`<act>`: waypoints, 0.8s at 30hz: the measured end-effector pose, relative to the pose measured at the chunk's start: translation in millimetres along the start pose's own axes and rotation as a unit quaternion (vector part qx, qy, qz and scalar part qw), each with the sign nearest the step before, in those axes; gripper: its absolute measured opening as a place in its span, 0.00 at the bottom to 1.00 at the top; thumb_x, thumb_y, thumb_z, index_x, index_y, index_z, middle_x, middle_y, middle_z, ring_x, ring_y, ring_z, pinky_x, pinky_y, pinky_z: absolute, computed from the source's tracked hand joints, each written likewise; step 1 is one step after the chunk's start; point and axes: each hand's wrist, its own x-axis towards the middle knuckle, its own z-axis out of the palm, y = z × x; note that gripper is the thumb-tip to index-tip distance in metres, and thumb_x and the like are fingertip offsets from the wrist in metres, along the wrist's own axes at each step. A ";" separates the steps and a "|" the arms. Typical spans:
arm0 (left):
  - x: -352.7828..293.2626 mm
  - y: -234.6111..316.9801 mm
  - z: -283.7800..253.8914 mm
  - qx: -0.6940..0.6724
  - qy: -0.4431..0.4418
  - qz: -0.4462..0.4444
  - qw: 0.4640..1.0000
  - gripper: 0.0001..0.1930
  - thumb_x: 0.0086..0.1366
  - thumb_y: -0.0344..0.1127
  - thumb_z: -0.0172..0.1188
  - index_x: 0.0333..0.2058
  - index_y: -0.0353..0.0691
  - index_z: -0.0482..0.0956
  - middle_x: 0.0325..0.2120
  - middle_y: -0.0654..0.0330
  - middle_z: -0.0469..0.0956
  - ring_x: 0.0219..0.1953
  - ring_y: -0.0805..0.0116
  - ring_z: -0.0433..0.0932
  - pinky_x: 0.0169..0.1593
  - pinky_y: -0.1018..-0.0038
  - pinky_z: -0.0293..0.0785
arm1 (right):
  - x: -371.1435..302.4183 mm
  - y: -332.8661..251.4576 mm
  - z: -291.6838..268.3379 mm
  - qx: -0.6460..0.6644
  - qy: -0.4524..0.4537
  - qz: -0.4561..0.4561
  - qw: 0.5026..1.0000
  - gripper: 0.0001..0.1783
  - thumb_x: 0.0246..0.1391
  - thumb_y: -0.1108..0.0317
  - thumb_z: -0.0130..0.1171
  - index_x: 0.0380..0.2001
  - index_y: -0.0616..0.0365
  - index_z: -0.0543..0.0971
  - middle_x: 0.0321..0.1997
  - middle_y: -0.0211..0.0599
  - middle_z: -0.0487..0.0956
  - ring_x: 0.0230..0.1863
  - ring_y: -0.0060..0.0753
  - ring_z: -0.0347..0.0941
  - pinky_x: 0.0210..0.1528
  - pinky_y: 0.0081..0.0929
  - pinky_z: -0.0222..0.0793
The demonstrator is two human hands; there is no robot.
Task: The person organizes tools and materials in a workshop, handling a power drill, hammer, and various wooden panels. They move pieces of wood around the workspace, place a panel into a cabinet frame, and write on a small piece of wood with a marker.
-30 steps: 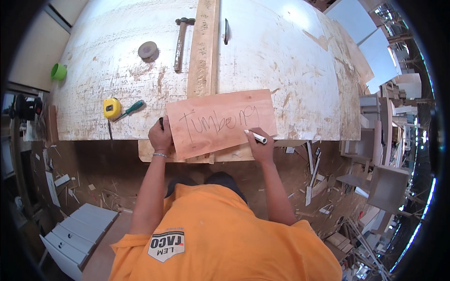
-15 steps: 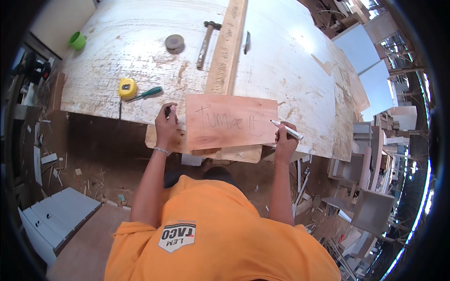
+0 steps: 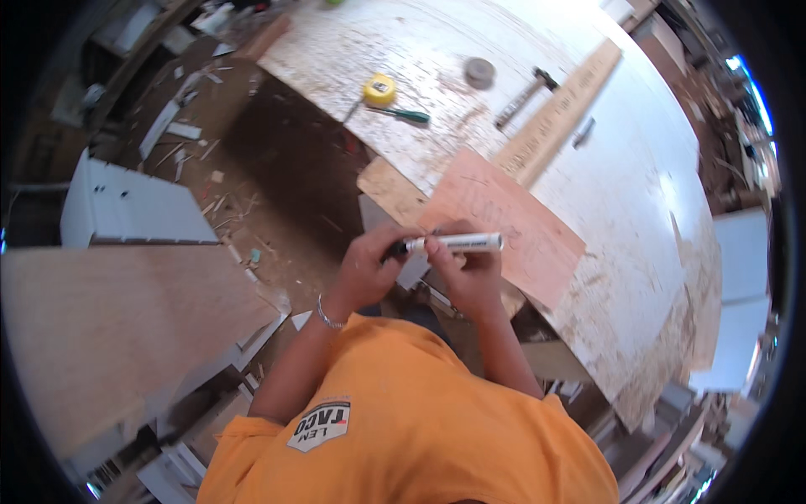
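While both hands [image 3: 420, 269] grip: one marker [image 3: 453, 244] (white), one board [image 3: 512, 227].

Woodworking shop
Scarred worktable [image 3: 588, 193] with hammer [image 3: 522, 94], tape measure [image 3: 379, 89], planks; offcuts [image 3: 220, 202] litter the floor.

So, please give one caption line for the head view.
Both hands, left hand and right hand, hold a white marker pen beside a reddish plywood board.
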 end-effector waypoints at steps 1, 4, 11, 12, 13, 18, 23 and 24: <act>-14.8 4.1 -5.3 0.023 0.006 0.000 1.000 0.13 0.62 0.24 0.59 0.46 0.38 0.81 0.32 0.54 0.79 0.33 0.62 0.78 0.39 0.71 0.74 | -4.8 0.9 7.3 -0.028 -0.021 -0.011 0.999 0.07 0.56 0.68 0.68 0.33 0.60 0.82 0.26 0.29 0.80 0.27 0.16 0.72 0.29 0.20 0.66; -52.1 2.0 -25.5 0.053 0.024 -0.027 0.998 0.13 0.61 0.24 0.59 0.46 0.36 0.80 0.35 0.51 0.80 0.36 0.56 0.80 0.41 0.70 0.75 | -17.1 2.3 31.2 0.011 -0.097 0.043 0.994 0.07 0.56 0.68 0.68 0.34 0.60 0.82 0.26 0.29 0.82 0.28 0.16 0.73 0.30 0.20 0.67; -110.3 -3.9 -72.3 0.063 0.072 -0.073 0.993 0.13 0.63 0.26 0.56 0.47 0.33 0.77 0.35 0.46 0.79 0.36 0.58 0.81 0.40 0.69 0.75 | -18.1 -3.7 99.6 -0.034 -0.253 0.015 0.967 0.09 0.57 0.65 0.68 0.36 0.60 0.82 0.27 0.28 0.81 0.28 0.17 0.72 0.31 0.20 0.67; -114.2 -1.7 -83.2 0.033 0.063 -0.132 0.989 0.13 0.63 0.26 0.57 0.47 0.33 0.76 0.35 0.48 0.79 0.36 0.60 0.80 0.40 0.68 0.74 | -14.5 -1.8 111.9 -0.050 -0.273 0.014 0.961 0.09 0.57 0.65 0.68 0.36 0.59 0.82 0.27 0.28 0.81 0.28 0.17 0.72 0.31 0.20 0.67; -115.4 -0.1 -96.9 0.000 0.050 -0.186 0.981 0.13 0.63 0.26 0.57 0.47 0.33 0.76 0.34 0.50 0.78 0.35 0.63 0.79 0.40 0.68 0.74 | -10.7 -3.3 124.1 -0.065 -0.289 0.041 0.954 0.09 0.57 0.65 0.68 0.36 0.59 0.82 0.28 0.28 0.82 0.29 0.17 0.73 0.32 0.21 0.68; -146.0 -61.7 -165.5 -0.312 0.129 -0.161 0.927 0.12 0.68 0.30 0.55 0.49 0.36 0.69 0.34 0.61 0.73 0.34 0.74 0.72 0.38 0.72 0.70 | 17.6 6.5 221.5 0.010 -0.352 0.133 0.927 0.11 0.59 0.63 0.67 0.37 0.61 0.82 0.30 0.30 0.83 0.34 0.17 0.76 0.38 0.24 0.71; -159.5 -90.7 -278.0 -0.306 0.168 -0.153 0.924 0.13 0.76 0.40 0.48 0.49 0.36 0.65 0.30 0.63 0.70 0.30 0.78 0.66 0.33 0.78 0.65 | 40.0 -0.8 351.7 0.058 -0.326 0.171 0.928 0.10 0.61 0.65 0.65 0.37 0.62 0.79 0.31 0.28 0.81 0.34 0.16 0.75 0.37 0.21 0.71; -155.7 -89.3 -307.1 -0.238 0.170 -0.141 0.946 0.13 0.77 0.41 0.47 0.49 0.36 0.65 0.30 0.64 0.71 0.29 0.78 0.67 0.33 0.78 0.66 | 48.0 -8.3 378.1 0.097 -0.310 0.187 0.927 0.09 0.62 0.67 0.64 0.37 0.62 0.78 0.32 0.26 0.80 0.33 0.15 0.74 0.36 0.20 0.71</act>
